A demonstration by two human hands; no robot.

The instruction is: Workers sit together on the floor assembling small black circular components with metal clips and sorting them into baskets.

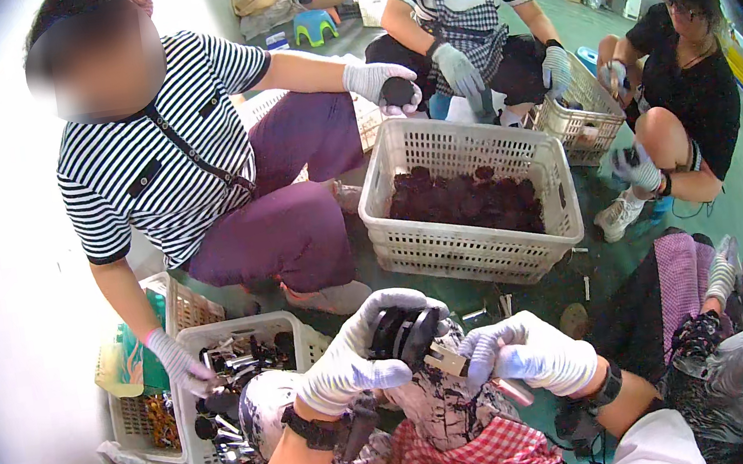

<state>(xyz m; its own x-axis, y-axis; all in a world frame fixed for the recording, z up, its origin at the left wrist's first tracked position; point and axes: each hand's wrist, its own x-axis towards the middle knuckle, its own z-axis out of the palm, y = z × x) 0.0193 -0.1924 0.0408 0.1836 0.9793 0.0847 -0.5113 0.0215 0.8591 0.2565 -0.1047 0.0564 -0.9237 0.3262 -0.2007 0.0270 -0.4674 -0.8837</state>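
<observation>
Here, low in the middle of the frame, the left hand in a white knit glove has its fingers clenched around a round black plastic part, held above the lap. Just to its right, the right hand, gloved likewise, grips a flat metal tool whose tip touches the black part. Above them, at the centre of the frame, a white slotted plastic basket holds dark pieces, and another white basket of mixed black and metal parts sits at lower left.

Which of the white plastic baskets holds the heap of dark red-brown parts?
The large white basket in the middle of the floor, ahead of the gloved hands. The smaller basket at lower left holds mixed black and metal pieces instead, and the one at upper right looks mostly empty.
</observation>
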